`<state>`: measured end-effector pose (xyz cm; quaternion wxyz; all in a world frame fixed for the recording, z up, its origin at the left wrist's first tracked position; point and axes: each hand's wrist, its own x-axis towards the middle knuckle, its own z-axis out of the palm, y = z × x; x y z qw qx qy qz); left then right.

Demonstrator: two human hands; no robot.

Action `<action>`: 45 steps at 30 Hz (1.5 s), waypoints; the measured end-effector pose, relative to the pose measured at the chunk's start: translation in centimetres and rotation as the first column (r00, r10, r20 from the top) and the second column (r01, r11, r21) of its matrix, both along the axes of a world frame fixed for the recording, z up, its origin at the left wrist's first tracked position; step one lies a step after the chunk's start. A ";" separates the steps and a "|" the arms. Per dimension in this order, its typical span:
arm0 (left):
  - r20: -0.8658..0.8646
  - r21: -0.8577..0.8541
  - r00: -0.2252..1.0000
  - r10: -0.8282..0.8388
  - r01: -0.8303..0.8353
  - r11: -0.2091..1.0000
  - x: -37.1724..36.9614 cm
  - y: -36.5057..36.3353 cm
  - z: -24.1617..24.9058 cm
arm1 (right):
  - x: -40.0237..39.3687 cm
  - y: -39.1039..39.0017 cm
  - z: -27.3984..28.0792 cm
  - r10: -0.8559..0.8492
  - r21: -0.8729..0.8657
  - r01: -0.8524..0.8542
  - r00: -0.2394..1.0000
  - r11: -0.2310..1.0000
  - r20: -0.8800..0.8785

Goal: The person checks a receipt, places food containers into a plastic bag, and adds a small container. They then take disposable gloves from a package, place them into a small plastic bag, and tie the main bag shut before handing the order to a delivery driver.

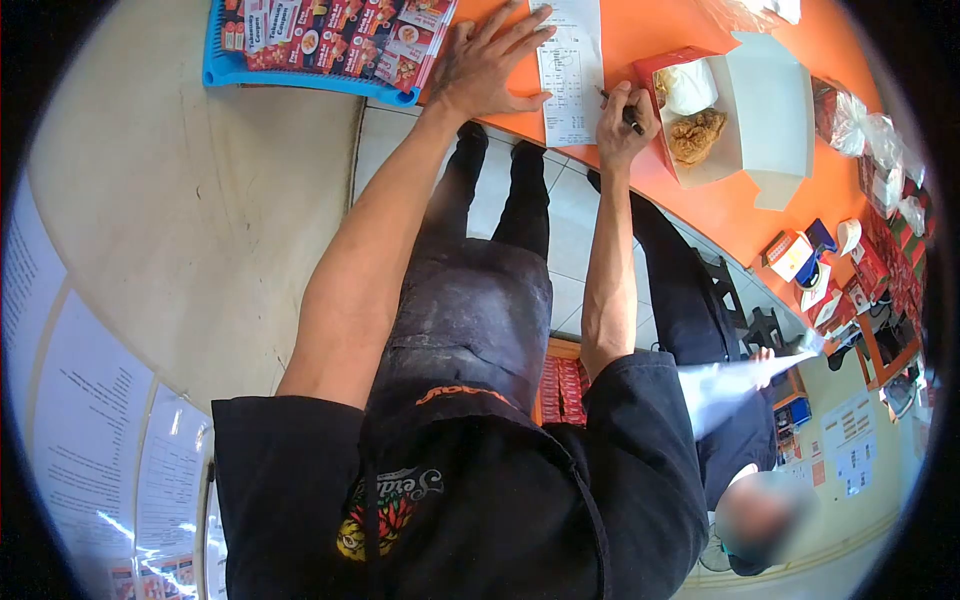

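A long printed receipt (570, 75) lies on the orange counter (515, 85). My left hand (490, 62) rests with fingers spread, its fingertips at the receipt's left edge. In my right hand (625, 130) is a dark pen (633, 121), its tip close to the receipt's right edge. Just right of that hand stands an open takeaway box (735, 160). Inside the box are a piece of fried chicken (697, 135) and a white wrapped bundle (688, 88).
A blue basket (300, 77) of printed coupons (345, 40) sits at the left. Plastic-wrapped items (880, 150), small boxes (788, 255) and a blue tape dispenser (818, 240) crowd the right. Another person (735, 410) holding a white sheet (725, 390) stands to my right.
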<state>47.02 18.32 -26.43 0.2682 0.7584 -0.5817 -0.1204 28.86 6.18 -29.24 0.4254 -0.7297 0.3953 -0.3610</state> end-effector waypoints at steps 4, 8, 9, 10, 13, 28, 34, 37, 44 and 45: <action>-0.001 -0.025 1.000 0.013 -0.013 1.000 0.0 -0.1 0.1 | 0.1 0.2 0.2 0.011 0.021 -0.011 1.000 1.000 0.000; -0.020 -0.037 1.000 0.016 -0.017 0.999 -0.1 -0.2 -0.1 | -1.1 0.9 0.3 0.072 0.036 -0.069 0.993 0.997 -0.090; -0.035 -0.032 0.999 0.016 -0.017 0.999 -0.1 -0.2 0.0 | -1.4 1.1 0.3 0.062 0.024 -0.059 0.992 0.998 -0.108; -0.044 -0.021 0.999 0.018 -0.018 1.000 -0.1 -0.2 0.1 | -1.7 1.3 0.1 0.046 0.014 -0.044 0.995 0.999 -0.093; -0.031 -0.003 0.999 0.013 -0.013 1.000 0.2 0.0 0.5 | -1.7 2.1 0.1 -0.012 0.061 0.017 0.996 0.998 -0.086; -0.007 0.038 0.999 -0.047 0.047 0.998 0.1 -0.9 2.1 | -1.6 2.1 0.3 -0.089 0.020 0.089 0.996 0.996 0.020; -0.023 -0.047 0.999 -0.026 0.025 0.999 0.0 -0.7 0.2 | -0.2 0.8 1.6 -0.051 0.257 0.026 0.994 0.966 0.093; -0.019 -0.037 1.000 -0.019 0.018 0.999 -0.5 -0.5 -0.1 | 1.4 -0.1 2.3 0.019 0.312 -0.047 0.995 0.949 0.095; -0.044 -0.048 0.999 -0.019 0.017 0.999 -0.3 -0.4 0.0 | 0.7 0.4 1.0 -0.012 0.011 0.013 1.000 1.000 -0.013; -0.044 -0.055 0.999 -0.021 0.019 0.998 -0.3 -0.4 -0.1 | 0.8 0.4 1.1 -0.021 -0.016 0.021 0.999 1.000 -0.025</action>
